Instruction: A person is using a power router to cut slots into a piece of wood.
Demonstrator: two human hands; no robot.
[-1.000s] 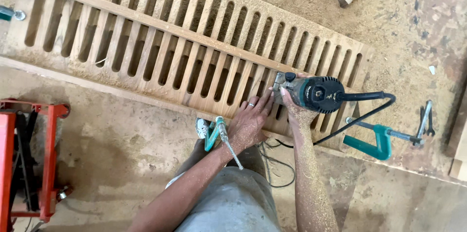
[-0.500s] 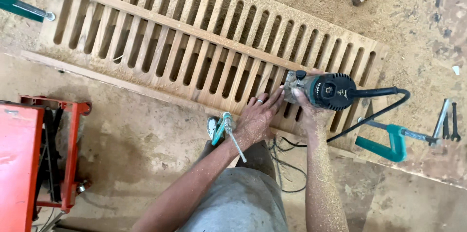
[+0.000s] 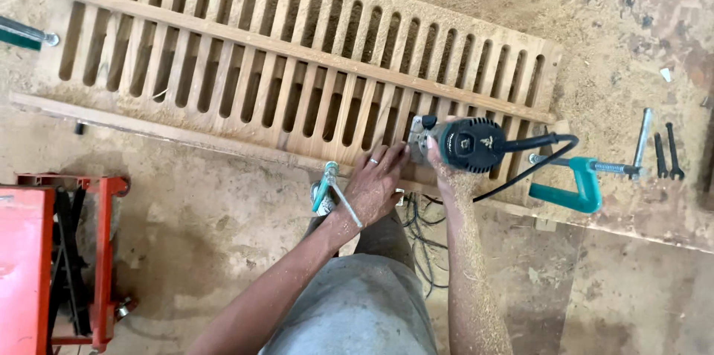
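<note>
A long slatted wooden panel lies flat on a sawdust-covered bench. My right hand grips a black and teal hand-held router that stands on the panel's near edge, toward its right end. My left hand rests flat on the panel's near rail just left of the router, fingers spread, with a ring on one finger. The router's black cable loops off to the right.
A teal clamp grips the panel's right end; another clamp sits at the near edge by my left wrist. Wrenches lie at far right. A red metal stand is at lower left. A clamp bar pokes in from the left.
The view has shifted, so the panel and tool appear further right. My hands keep the same hold on the router and rail; the router seems to have crept slightly along the edge.
</note>
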